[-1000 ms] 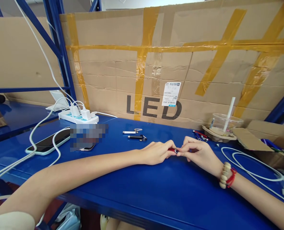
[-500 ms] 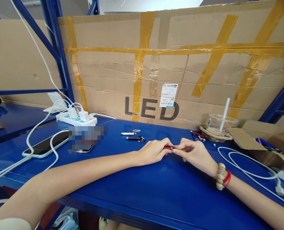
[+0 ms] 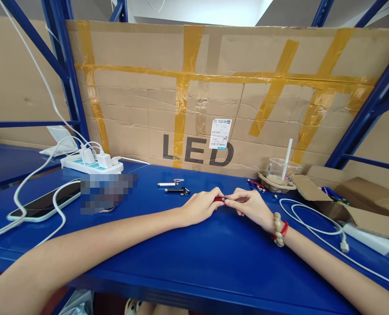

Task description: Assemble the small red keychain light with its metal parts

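Note:
My left hand [image 3: 199, 206] is closed around a small red metal tube [image 3: 219, 199], which looks like a keychain penlight, held low over the blue table. At the tube's right end, the thumb and fingers of my right hand [image 3: 249, 204] pinch its tip; the fingers hide the exact contact. Left of and behind my left hand lie a similar silver tube [image 3: 167, 184] and a black tube [image 3: 174, 190], each with a small clip at one end. More red and blue clipped tubes [image 3: 256, 185] lie behind my right hand.
A white power strip [image 3: 74, 164] with plugs and a phone [image 3: 46, 201] with cables are at left. To the right are a plastic cup [image 3: 280, 169] in a carton holder, a coiled white cable [image 3: 309, 221] and an open cardboard box [image 3: 352, 210]. A large cardboard panel [image 3: 135, 105] stands behind.
The camera view has turned slightly right and tipped up, so everything sits further left. Both hands keep hold of the red penlight, with little change in their grip.

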Available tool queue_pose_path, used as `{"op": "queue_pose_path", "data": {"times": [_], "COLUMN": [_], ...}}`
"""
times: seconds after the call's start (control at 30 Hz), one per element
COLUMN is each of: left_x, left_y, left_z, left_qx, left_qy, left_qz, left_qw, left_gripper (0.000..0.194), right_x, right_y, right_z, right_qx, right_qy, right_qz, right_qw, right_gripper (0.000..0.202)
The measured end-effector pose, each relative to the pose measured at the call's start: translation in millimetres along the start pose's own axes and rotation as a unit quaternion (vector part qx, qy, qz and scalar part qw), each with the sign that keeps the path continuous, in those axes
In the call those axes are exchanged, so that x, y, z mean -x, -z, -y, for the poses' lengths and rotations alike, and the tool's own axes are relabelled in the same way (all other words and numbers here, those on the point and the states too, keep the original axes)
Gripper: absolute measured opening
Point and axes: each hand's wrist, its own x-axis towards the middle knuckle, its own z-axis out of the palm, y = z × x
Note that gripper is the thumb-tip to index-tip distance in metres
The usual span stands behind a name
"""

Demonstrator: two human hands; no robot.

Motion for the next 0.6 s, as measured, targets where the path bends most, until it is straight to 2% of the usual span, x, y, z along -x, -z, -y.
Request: {"op": "queue_pose_path", "data": {"times": [0.13,0.3,0.5,0.6], "left_x": [1,2,1,0], "left_y": [0.1,-1.1,-2.4,-3.3], "left_z": [1,2,5,7], "left_qx": [-0.002,0.010,0.012,0.009], "left_qy": [0.000,-0.030,-0.037,-0.043], "left_qz": [0.003,-0.002,-0.015,-0.018], "left_qw": [1.000,0.999,0.999,0.999], "left_gripper": [0.014,0.013,0.012,0.016], "right_x": [-1,0,7,8], "right_y": [2,2,-5,-6], "right_z": [-1,2,14,15], "right_qx": [-0.015,-0.028,0.011,0.012], "right_qy": [-0.014,-0.051,-0.099,-0.112], "right_qz": [0.016,0.036,0.002,0.005], "right_qw": [1.000,0.998,0.995,0.994], "right_gripper": [0.030,0.031,0.032,0.033]}}
